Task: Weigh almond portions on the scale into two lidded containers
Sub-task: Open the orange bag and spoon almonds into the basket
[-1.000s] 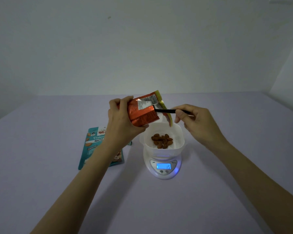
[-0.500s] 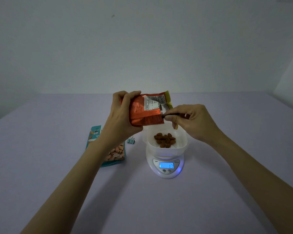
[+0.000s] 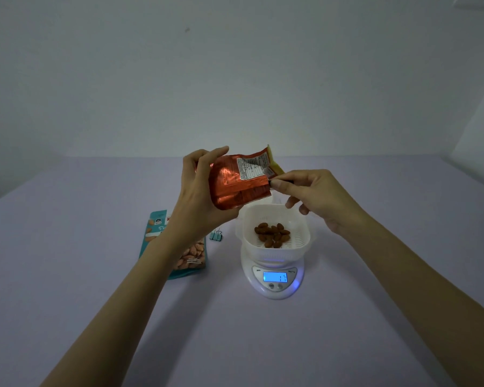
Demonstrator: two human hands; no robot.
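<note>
Brown oval almonds point(image 3: 273, 235) piled in a white square plastic container point(image 3: 301, 244) with a slotted floor, sitting on a round white scale point(image 3: 274, 291), centre-right. The blue display point(image 3: 275, 277) reads 17, up from 15 a second ago. Just above, far-left of the container, the left hand point(image 3: 199, 196) grips a crinkly orange foil bag point(image 3: 235, 188). The right hand point(image 3: 316, 196) pinches a thin black stick point(image 3: 285, 180) at the bag mouth, now mostly hidden. The bag is raised since earlier. On the left, a flat teal almond packet point(image 3: 157, 236) and a teal binder clip point(image 3: 216, 236) lie on the matte lilac table point(image 3: 95, 303).
</note>
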